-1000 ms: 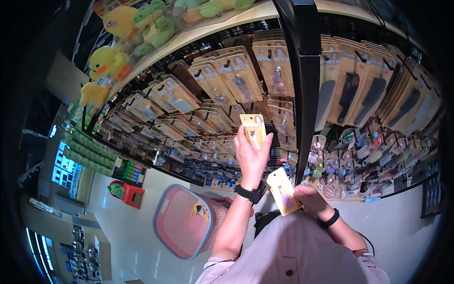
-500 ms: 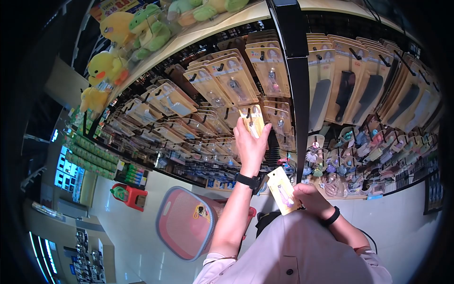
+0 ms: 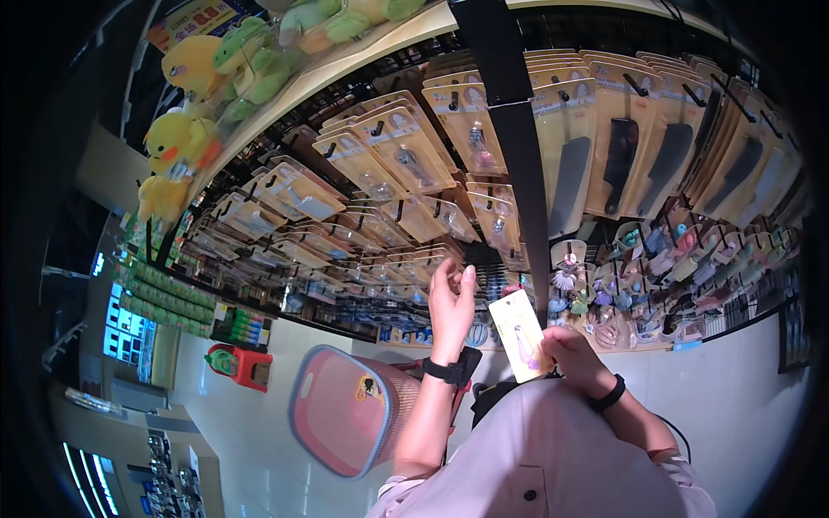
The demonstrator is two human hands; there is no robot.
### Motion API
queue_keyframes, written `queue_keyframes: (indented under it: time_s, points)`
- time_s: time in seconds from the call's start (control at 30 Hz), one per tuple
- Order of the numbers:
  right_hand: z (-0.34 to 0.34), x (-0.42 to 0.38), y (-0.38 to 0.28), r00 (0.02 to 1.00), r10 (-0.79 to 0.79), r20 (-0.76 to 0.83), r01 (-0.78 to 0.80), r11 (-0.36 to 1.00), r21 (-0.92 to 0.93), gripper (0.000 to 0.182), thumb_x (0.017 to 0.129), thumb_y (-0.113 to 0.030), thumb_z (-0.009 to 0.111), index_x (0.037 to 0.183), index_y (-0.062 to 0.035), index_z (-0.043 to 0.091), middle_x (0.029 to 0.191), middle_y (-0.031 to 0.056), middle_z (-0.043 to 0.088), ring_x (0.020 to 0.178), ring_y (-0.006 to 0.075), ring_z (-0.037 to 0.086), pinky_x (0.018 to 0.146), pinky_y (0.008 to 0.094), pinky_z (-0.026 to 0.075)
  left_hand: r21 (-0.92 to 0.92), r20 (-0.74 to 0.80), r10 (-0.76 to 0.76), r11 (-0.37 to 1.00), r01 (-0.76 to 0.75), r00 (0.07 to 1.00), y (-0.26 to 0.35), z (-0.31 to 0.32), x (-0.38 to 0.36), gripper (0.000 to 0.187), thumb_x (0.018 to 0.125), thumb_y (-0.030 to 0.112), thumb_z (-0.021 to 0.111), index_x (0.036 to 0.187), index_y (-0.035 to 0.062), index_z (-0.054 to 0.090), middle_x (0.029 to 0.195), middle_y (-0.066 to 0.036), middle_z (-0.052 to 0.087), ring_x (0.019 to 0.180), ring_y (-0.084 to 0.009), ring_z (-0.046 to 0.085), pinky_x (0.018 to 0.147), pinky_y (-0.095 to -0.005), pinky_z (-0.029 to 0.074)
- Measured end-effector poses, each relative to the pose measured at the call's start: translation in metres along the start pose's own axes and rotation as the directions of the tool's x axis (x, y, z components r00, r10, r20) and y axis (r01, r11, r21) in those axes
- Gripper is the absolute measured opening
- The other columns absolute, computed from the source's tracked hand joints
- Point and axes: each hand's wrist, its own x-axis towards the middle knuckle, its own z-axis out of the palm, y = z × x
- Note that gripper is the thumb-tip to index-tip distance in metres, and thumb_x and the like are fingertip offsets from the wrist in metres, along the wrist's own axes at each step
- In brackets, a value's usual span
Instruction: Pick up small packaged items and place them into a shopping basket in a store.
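Note:
My right hand [image 3: 580, 361] holds a yellow carded pack [image 3: 518, 335] by its right side, in front of my body. A small slim item with a purplish end shows on the card; its exact kind is too small to tell. My left hand [image 3: 451, 309] is raised just below the hanging packs, fingers slightly curled and apart, with nothing seen in it. Nearest to it are rows of small carded packs [image 3: 414, 216] on hooks. A dark watch [image 3: 446, 371] sits on my left wrist.
A black post [image 3: 515, 129] divides the rack. Carded knives [image 3: 570, 177] hang right of it, above colourful small goods [image 3: 604, 268]. Plush toys [image 3: 183, 138] line the upper shelf. A pink basket [image 3: 341, 406] and a red stool [image 3: 252, 369] stand on the floor.
My left hand has let go of a yellow carded pack on the rack and moved down towards me. My right hand still holds its pack, now turned slightly more upright.

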Motion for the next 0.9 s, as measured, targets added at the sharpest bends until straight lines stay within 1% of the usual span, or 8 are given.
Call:
queue_keyframes:
  time_s: [0.13,0.27,0.37,0.47,0.63,0.7,0.8,0.9]
  points:
    - [0.004,0.001,-0.006,0.999,-0.028,-0.024,0.029,0.999,0.022,0.019,0.102,-0.017,0.049,0.099,-0.0028,0.062,0.081,-0.004,0.056,0.073,0.0034,0.05,0.064,0.0224,0.042,-0.25,0.184,-0.189,0.94,0.231,0.965,-0.027,-0.014,-0.046,0.035,0.104,0.023,0.056,0.125,-0.0045,0.058,0.107,-0.009,0.069,0.097,-0.0128,0.064,0.086,-0.0281,0.051]
    - [0.01,0.005,-0.008,1.0,0.004,-0.006,-0.004,0.998,0.063,0.02,0.103,-0.016,0.049,0.105,-0.0013,0.062,0.088,-0.0021,0.06,0.079,0.004,0.053,0.07,0.0225,0.045,-0.303,0.493,-0.149,0.894,0.33,0.857,-0.008,-0.032,-0.086,0.041,0.106,0.032,0.05,0.124,-0.0034,0.059,0.109,-0.007,0.068,0.102,-0.0138,0.063,0.094,-0.0296,0.05]
    - [0.015,0.009,-0.009,1.0,-0.003,0.025,0.002,0.999,0.042,0.02,0.104,-0.016,0.049,0.108,-0.0008,0.062,0.093,-0.0004,0.062,0.084,0.0048,0.056,0.075,0.023,0.047,-0.287,0.633,-0.104,0.888,0.358,0.767,-0.013,-0.037,-0.105,0.034,0.105,0.021,0.054,0.129,-0.0028,0.056,0.12,-0.009,0.066,0.112,-0.0132,0.061,0.097,-0.029,0.049]
    - [0.023,0.013,-0.011,0.996,-0.059,0.067,0.06,0.998,-0.002,0.022,0.105,-0.018,0.05,0.108,-0.0005,0.063,0.094,-0.0002,0.062,0.086,0.0053,0.055,0.076,0.0236,0.047,-0.388,0.623,-0.122,0.81,0.441,0.773,-0.008,-0.033,-0.113,0.032,0.104,0.015,0.055,0.131,-0.0024,0.053,0.123,-0.008,0.065,0.112,-0.0125,0.061,0.097,-0.0282,0.048]
    - [0.028,0.016,-0.012,0.99,-0.026,0.136,0.016,0.997,0.071,0.023,0.104,-0.019,0.052,0.112,-0.0006,0.062,0.096,0.0007,0.064,0.086,0.0076,0.059,0.077,0.0253,0.049,-0.39,0.609,-0.173,0.785,0.482,0.774,0.005,-0.049,-0.11,0.032,0.104,0.014,0.054,0.132,-0.0022,0.051,0.123,-0.008,0.065,0.111,-0.0125,0.061,0.097,-0.0283,0.048]
    - [0.03,0.016,-0.015,0.992,-0.021,0.126,0.007,0.994,0.111,0.023,0.103,-0.019,0.053,0.116,-0.0008,0.061,0.098,0.0021,0.066,0.087,0.0092,0.061,0.078,0.0257,0.05,-0.4,0.576,-0.167,0.796,0.454,0.8,0.003,-0.053,-0.103,0.032,0.105,0.015,0.053,0.132,-0.0021,0.05,0.123,-0.008,0.065,0.11,-0.0126,0.062,0.097,-0.029,0.048]
    - [0.031,0.013,-0.019,0.994,0.019,0.111,-0.037,0.985,0.166,0.024,0.102,-0.018,0.055,0.118,-0.001,0.059,0.102,0.0047,0.069,0.09,0.0115,0.065,0.078,0.0262,0.051,-0.512,0.468,-0.069,0.791,0.335,0.881,0.001,-0.054,-0.086,0.033,0.106,0.018,0.052,0.132,-0.0013,0.049,0.12,-0.008,0.065,0.107,-0.0128,0.063,0.095,-0.0311,0.05]
    - [0.029,0.007,-0.023,0.992,0.056,0.113,-0.075,0.983,0.165,0.022,0.102,-0.015,0.054,0.117,-0.0009,0.06,0.104,0.0068,0.07,0.092,0.0129,0.067,0.079,0.0266,0.051,-0.538,0.417,0.023,0.812,0.227,0.908,0.004,-0.06,-0.056,0.032,0.106,0.018,0.052,0.132,-0.0009,0.049,0.121,-0.008,0.064,0.108,-0.0133,0.063,0.094,-0.0307,0.051]
